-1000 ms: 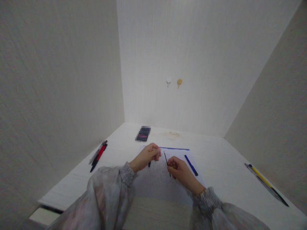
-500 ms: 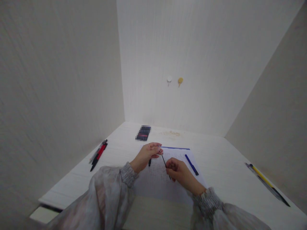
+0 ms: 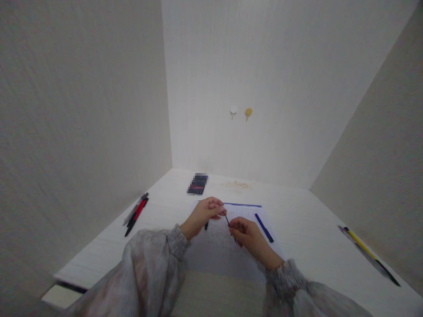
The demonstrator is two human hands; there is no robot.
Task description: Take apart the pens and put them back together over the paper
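Your right hand (image 3: 245,234) pinches a thin black pen refill (image 3: 227,219) over the paper (image 3: 211,257); your left hand (image 3: 209,211) has its far end between fingertips. Writing on the paper: unreadable (too blurred). Blue pen (image 3: 264,228) lies at its right side.

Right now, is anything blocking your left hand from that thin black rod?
Nothing visible: the left hand is right at the upper end of the thin black rod, which the right hand holds.

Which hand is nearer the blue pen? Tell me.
Right: the right hand is just left of the blue pen; the left hand is farther left, beyond the right one.
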